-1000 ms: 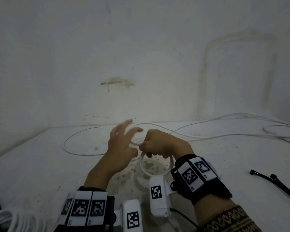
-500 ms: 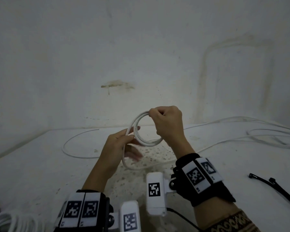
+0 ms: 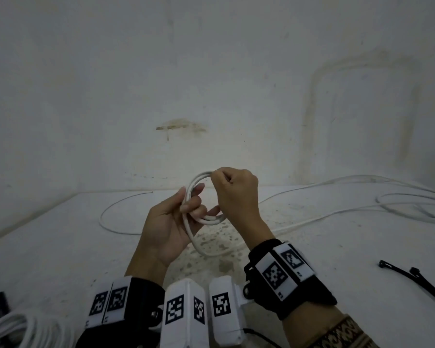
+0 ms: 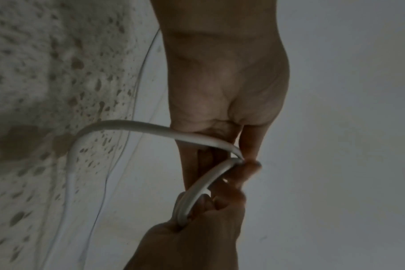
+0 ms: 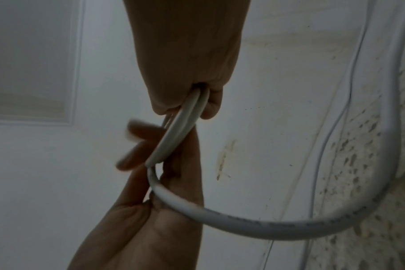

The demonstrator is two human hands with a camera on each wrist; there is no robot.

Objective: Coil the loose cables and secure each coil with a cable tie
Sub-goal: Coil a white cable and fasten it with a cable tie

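Note:
A white cable coil (image 3: 207, 219) of a few loops is held upright above the table between both hands. My right hand (image 3: 232, 189) grips its top in a fist, the loops running out between the fingers (image 5: 210, 107). My left hand (image 3: 189, 204) pinches the coil's left side with thumb and curled fingers (image 4: 250, 164). From the left palm the loose cable (image 5: 289, 226) hangs in a wide bend down to the table and trails off to the right (image 3: 312, 217). Two black cable ties (image 3: 412, 277) lie on the table at the right.
Several more loops of white cable (image 3: 412, 204) lie at the far right, and one arc (image 3: 111, 224) lies left of the hands. A bundle of coiled white cables (image 3: 15, 330) sits at the bottom left corner. A wall (image 3: 211, 96) stands close behind the white table (image 3: 60, 247).
Both hands have lifted the coil from low over the table to chest height. The left hand, open a second ago, now pinches the coil's side.

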